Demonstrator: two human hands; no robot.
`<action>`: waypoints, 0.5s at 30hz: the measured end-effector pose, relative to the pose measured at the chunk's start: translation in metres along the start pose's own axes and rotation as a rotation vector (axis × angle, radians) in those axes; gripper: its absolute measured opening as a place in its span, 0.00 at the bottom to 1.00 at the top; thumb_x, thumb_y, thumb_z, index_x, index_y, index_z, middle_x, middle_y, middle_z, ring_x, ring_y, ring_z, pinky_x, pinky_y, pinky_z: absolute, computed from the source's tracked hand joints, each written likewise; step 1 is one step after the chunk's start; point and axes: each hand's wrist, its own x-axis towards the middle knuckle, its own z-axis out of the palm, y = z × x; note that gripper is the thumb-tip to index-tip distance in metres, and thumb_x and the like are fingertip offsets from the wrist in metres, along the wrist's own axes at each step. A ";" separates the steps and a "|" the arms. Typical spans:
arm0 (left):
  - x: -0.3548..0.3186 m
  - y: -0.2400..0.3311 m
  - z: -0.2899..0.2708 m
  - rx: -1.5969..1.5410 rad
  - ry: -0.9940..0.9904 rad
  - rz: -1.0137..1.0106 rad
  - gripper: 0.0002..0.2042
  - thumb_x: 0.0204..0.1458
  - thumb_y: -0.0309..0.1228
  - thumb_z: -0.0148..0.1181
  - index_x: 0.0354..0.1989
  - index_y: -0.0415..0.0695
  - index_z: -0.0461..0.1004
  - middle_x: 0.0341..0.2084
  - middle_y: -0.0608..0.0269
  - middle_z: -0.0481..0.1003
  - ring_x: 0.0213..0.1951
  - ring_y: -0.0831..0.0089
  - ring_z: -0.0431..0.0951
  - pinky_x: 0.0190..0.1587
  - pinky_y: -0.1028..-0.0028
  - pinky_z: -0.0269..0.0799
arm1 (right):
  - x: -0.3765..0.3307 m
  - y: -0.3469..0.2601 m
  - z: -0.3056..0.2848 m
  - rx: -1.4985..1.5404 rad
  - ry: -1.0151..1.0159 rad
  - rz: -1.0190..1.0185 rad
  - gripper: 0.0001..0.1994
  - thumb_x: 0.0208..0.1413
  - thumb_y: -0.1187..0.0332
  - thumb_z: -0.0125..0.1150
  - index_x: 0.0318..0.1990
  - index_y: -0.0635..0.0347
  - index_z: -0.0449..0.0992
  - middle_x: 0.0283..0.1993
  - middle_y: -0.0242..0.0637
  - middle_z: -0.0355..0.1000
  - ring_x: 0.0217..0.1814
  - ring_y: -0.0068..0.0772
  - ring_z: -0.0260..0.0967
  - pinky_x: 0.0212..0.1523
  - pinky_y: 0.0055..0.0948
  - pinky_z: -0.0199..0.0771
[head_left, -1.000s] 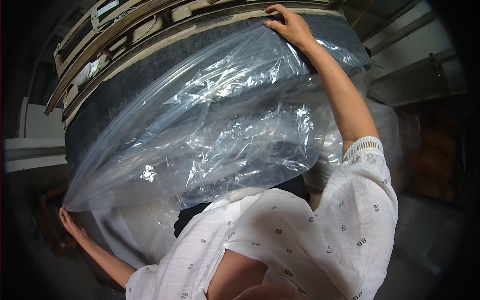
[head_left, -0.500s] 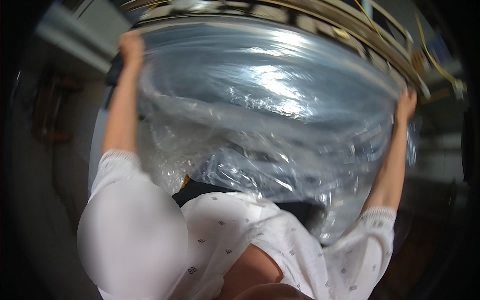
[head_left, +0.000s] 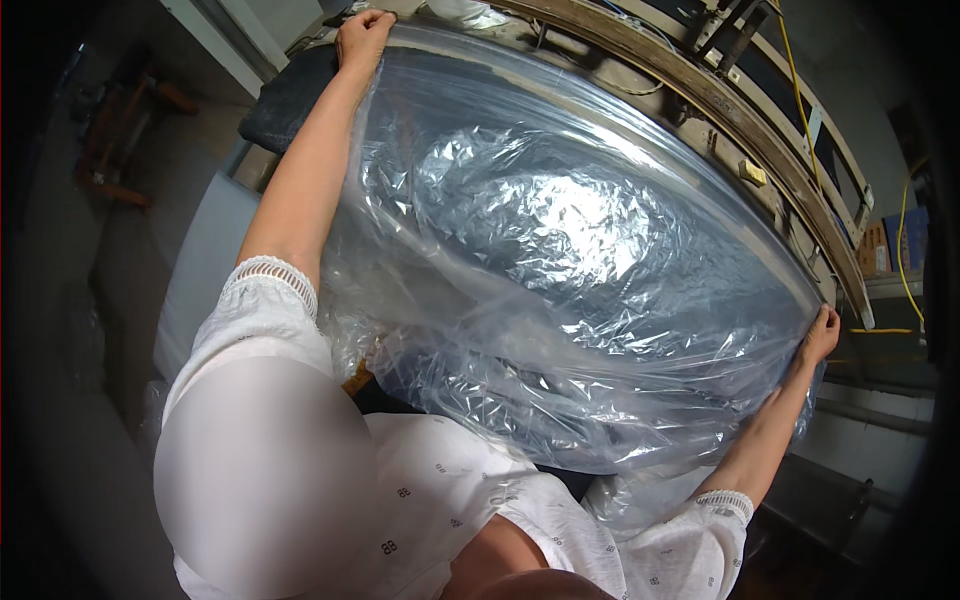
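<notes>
White cloth of my shirt [head_left: 425, 500] fills the near side, its left shoulder a smooth blur, so folds there cannot be made out. Just past it, a dark patch [head_left: 392, 402] shows in part; I cannot tell what it is. Then comes the clear plastic film [head_left: 470, 260], spread before me from one arm to the other, crumpled and loose toward my body, with glare in its middle washing out what lies beneath. Its far edge runs fairly smooth between my hands. My right hand [head_left: 820, 335] pinches that edge at its right end, the grip partly hidden by my own fingers. My left hand [head_left: 365, 38], farther off, is closed on the other end. Dark padding [head_left: 285, 105] sticks out to the left of my left forearm; the rest of it lies under the film or out of sight. Close along the film's far edge runs a wooden rail [head_left: 745, 120], leaving little room on that side. Grey floor [head_left: 185, 165] stretches away to the left, toward an orange frame [head_left: 120, 150] dimmed by shadow. The black fisheye rim cuts off the corners.
</notes>
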 end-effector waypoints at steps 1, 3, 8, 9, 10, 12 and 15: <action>0.000 0.000 -0.001 0.024 -0.013 0.007 0.12 0.41 0.37 0.63 0.30 0.43 0.77 0.22 0.69 0.73 0.27 0.79 0.71 0.33 0.77 0.66 | 0.001 -0.004 -0.001 -0.001 -0.003 0.000 0.15 0.52 0.61 0.57 0.36 0.67 0.74 0.33 0.37 0.72 0.35 0.29 0.67 0.41 0.26 0.66; 0.004 -0.006 -0.002 0.050 -0.017 0.010 0.12 0.40 0.37 0.64 0.29 0.41 0.76 0.21 0.68 0.73 0.26 0.78 0.71 0.33 0.77 0.66 | 0.004 -0.011 -0.002 -0.111 -0.024 -0.032 0.18 0.49 0.58 0.59 0.36 0.69 0.72 0.35 0.42 0.70 0.38 0.35 0.65 0.43 0.30 0.65; 0.010 -0.022 0.004 0.272 0.202 0.128 0.11 0.42 0.34 0.63 0.26 0.38 0.72 0.21 0.65 0.71 0.26 0.77 0.70 0.32 0.76 0.67 | 0.010 0.006 0.002 -0.359 0.145 0.010 0.23 0.44 0.53 0.61 0.33 0.69 0.69 0.39 0.50 0.66 0.44 0.45 0.61 0.49 0.37 0.60; 0.012 -0.023 0.001 0.277 0.214 0.124 0.11 0.42 0.34 0.63 0.26 0.38 0.72 0.21 0.65 0.71 0.26 0.77 0.70 0.32 0.76 0.67 | 0.011 0.007 0.001 -0.369 0.136 0.039 0.23 0.43 0.52 0.61 0.33 0.69 0.68 0.39 0.52 0.65 0.46 0.48 0.59 0.51 0.39 0.58; 0.015 -0.026 0.001 0.143 0.172 -0.006 0.11 0.44 0.34 0.61 0.27 0.38 0.72 0.22 0.64 0.72 0.27 0.76 0.71 0.32 0.75 0.67 | 0.014 0.013 -0.003 -0.341 0.124 0.094 0.23 0.44 0.53 0.60 0.32 0.69 0.69 0.40 0.52 0.65 0.46 0.48 0.59 0.51 0.39 0.57; 0.014 -0.027 -0.001 -0.219 0.068 -0.247 0.10 0.51 0.33 0.54 0.31 0.36 0.71 0.26 0.61 0.73 0.28 0.74 0.72 0.33 0.73 0.68 | 0.017 0.022 -0.005 -0.272 0.116 0.148 0.22 0.47 0.54 0.57 0.35 0.70 0.70 0.41 0.52 0.66 0.47 0.48 0.60 0.51 0.39 0.58; 0.008 -0.010 -0.016 -0.346 0.102 -0.373 0.11 0.52 0.33 0.51 0.34 0.36 0.70 0.27 0.59 0.74 0.29 0.74 0.73 0.33 0.72 0.68 | 0.012 -0.002 -0.005 -0.164 0.109 0.143 0.22 0.52 0.57 0.51 0.42 0.73 0.72 0.44 0.56 0.69 0.48 0.51 0.63 0.51 0.40 0.58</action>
